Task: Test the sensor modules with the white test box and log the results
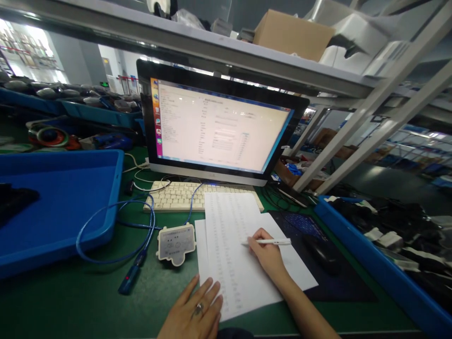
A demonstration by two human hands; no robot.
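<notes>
My right hand (265, 252) is closed around a white pen (273, 241), its tip at the paper. Beneath it lies a printed sheet (231, 235) with columns of text too blurred to read, on top of other white sheets (294, 268). Spread flat, my left hand (199, 306) rests on the lower left edge of the paper and wears a ring. Just above that hand sits a small grey-and-white electronic module (175, 244). A blue USB adapter (132, 278) on a blue cable (100, 260) lies to its left.
Behind the papers are a white keyboard (176, 195) and a lit monitor (219, 127). A black mouse (319, 254) lies on a dark mat (348, 287). Blue bins stand left (115, 188) and right (395, 282); a shelf (212, 44) with a cardboard box (291, 35) hangs overhead.
</notes>
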